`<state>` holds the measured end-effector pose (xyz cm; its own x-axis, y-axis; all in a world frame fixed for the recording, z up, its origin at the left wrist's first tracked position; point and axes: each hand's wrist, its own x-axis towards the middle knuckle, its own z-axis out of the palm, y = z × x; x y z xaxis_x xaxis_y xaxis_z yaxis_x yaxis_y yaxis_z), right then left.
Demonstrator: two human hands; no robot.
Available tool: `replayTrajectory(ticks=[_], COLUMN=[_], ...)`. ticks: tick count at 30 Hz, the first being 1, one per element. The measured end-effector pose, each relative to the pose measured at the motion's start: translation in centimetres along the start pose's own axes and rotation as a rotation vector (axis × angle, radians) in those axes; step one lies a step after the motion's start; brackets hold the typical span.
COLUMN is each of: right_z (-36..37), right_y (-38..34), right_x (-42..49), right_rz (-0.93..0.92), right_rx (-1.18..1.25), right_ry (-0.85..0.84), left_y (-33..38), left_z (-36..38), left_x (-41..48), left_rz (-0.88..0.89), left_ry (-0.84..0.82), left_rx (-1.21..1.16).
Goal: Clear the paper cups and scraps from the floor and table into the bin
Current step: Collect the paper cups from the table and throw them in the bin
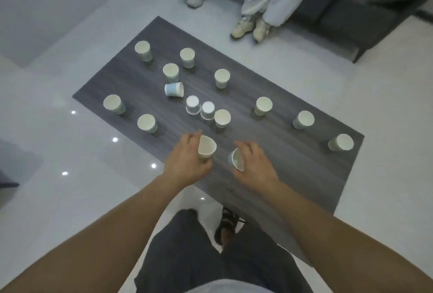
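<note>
Counter: dark grey wood-grain top, running from the upper left to the right of the frame
Left grip: fingers and thumb curled round a held cup at lower centre, its mouth tilted up and to the right; whether its base touches the counter cannot be told
Right grip: wrapped round a second cup, mouth turned left toward the other hand; the two cups are near each other but apart
Upright cups: ten stand mouth-up, scattered across the counter from upper left to far right
Tipped cup: on its side at centre, mouth to the right, just below an upright one
Inverted cups: two, bases up, touching each other, just beside an upright cup
Floor: glossy pale tile with light spots
Sofa: dark grey, upper right; two seated persons' legs and shoes along the top of the frame
</note>
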<state>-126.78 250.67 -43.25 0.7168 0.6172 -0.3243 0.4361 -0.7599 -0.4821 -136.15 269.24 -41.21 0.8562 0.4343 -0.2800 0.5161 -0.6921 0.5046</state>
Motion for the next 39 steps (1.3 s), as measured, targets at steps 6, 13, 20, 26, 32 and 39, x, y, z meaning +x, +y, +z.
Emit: replayTrajectory(ticks=[6, 13, 20, 26, 32, 39], right_z=[-1.8, 0.1, 3.5, 9.1, 16.8, 23.9], right_y=[-1.7, -3.2, -3.9, -5.4, -7.7, -9.0], right_x=[-6.7, -19.7, -35.7, -50.4, -66.2, -80.9], right_rz=[0.245, 0.594, 0.979, 1.273, 1.509, 1.73], right_rx=[0.061, 0.198, 0.271, 0.317, 0.37, 0.436], right_ry=[0.218, 0.533, 0.792, 0.947, 1.06, 1.182], left_y=[3.4, 9.6, 17.4, 21.2, 21.4, 21.4], left_z=[-2.0, -1.7, 3.6, 9.6, 15.8, 21.8], left_x=[-1.1, -5.0, -16.4, -29.9, -47.6, -66.8], left_rz=[0.305, 0.705, 1.132, 1.411, 1.647, 1.827], left_ry=[-0.121, -0.298, -0.532, -0.708, -0.839, -1.0], left_rx=[0.094, 0.137, 0.217, 0.263, 0.311, 0.317])
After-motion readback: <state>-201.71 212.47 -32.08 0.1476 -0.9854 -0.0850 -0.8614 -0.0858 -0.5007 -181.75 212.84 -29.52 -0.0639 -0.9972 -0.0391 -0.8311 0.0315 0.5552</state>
